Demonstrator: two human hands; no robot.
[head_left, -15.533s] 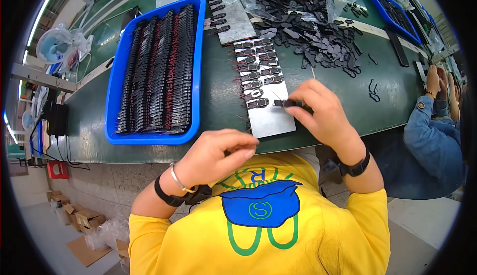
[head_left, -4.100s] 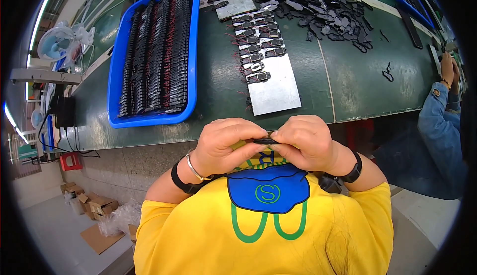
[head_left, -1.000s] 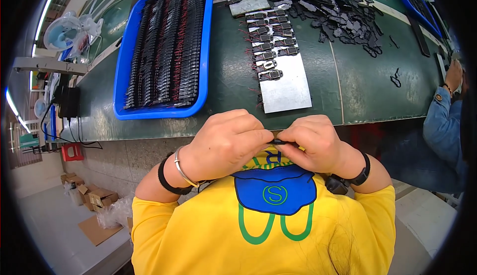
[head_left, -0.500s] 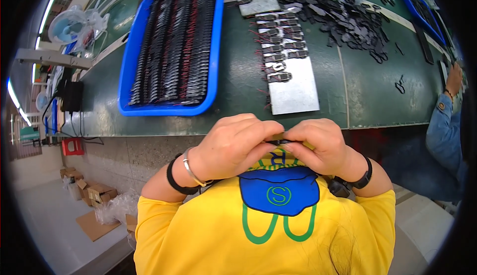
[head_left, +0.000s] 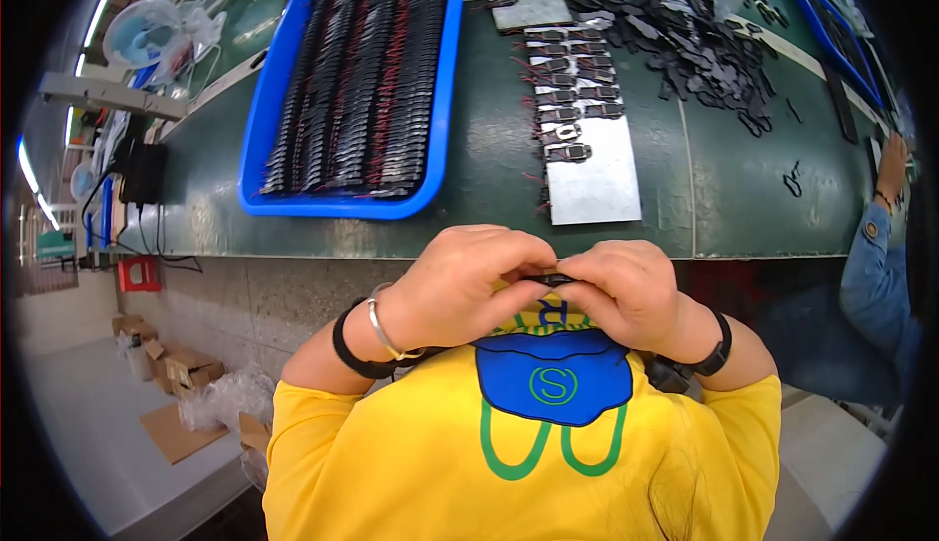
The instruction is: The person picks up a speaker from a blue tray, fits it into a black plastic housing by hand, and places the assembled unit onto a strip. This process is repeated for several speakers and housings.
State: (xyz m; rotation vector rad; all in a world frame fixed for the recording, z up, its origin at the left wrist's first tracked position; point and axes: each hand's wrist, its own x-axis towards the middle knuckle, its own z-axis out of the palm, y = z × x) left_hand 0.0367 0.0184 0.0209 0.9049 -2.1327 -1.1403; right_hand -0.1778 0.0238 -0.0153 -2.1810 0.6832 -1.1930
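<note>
- The blue plastic tray [head_left: 256,164], packed with rows of thin black parts with red wires [head_left: 364,76], lies on the green workbench [head_left: 494,164] to the left of the flat grey metal plate [head_left: 595,181]. It is apart from both hands.
- The left hand [head_left: 460,287] is held in front of the chest, below the plate and off the bench edge. Its fingers are curled together and pinched on the left end of the small black flat part [head_left: 548,278].
- That part sits between the two thumbs, mostly hidden. A firm, even pinch from both sides looks wise, so that it neither twists nor slips.
- The right hand [head_left: 631,292] touches the left and its fingers clamp the part's other end.
- Further small black parts [head_left: 559,101] lie in a row on the plate. The loose heap of black pieces [head_left: 685,32] lies up and to the right of the plate.
- A co-worker's denim sleeve [head_left: 871,277] is well to the right of the plate.
</note>
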